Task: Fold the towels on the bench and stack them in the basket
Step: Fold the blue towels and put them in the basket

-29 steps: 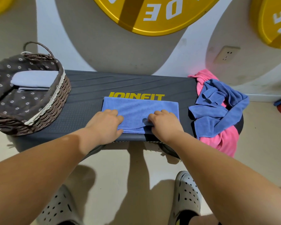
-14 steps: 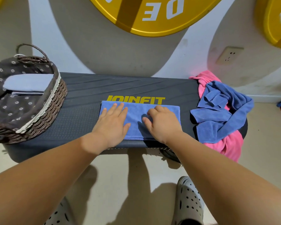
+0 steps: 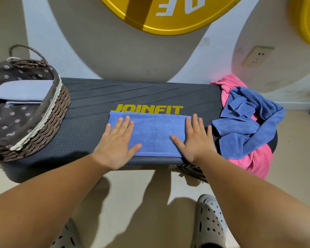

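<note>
Head view shows us both palms pressed flat on a folded blue towel [image 3: 154,135] near the front edge of the dark table [image 3: 89,126], our left hand [image 3: 115,144] over its left end and our right hand [image 3: 195,140] over its right end, fingers spread apart and clamped on nothing. Bare table lies open between the towel and the wicker basket [image 3: 43,127] at the left end, which holds a folded pale towel [image 3: 23,90]. At the right end, just beside our right hand, a loose blue towel [image 3: 249,122] lies crumpled over a pink towel [image 3: 256,161] that hangs off the edge.
</note>
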